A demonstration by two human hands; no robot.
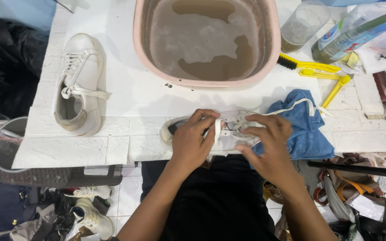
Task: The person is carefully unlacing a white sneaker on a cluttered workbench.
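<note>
A white sneaker (227, 134) lies on its side at the front edge of the white tabletop (126, 96). My left hand (193, 140) grips its heel half and pinches a white lace (217, 128) over the eyelets. My right hand (269, 143) holds the toe half, fingers curled on the lace area. A long lace end (301, 103) trails right across a blue cloth (307, 129). A second white sneaker (79, 85) stands upright at the left, laced, apart from both hands.
A pink basin (271, 53) of murky brown water sits at the back centre. Yellow brushes (311, 67), a clear cup (302, 24) and a plastic bottle (349, 38) lie at the back right. Shoes (92, 214), bags and clutter crowd the floor on both sides.
</note>
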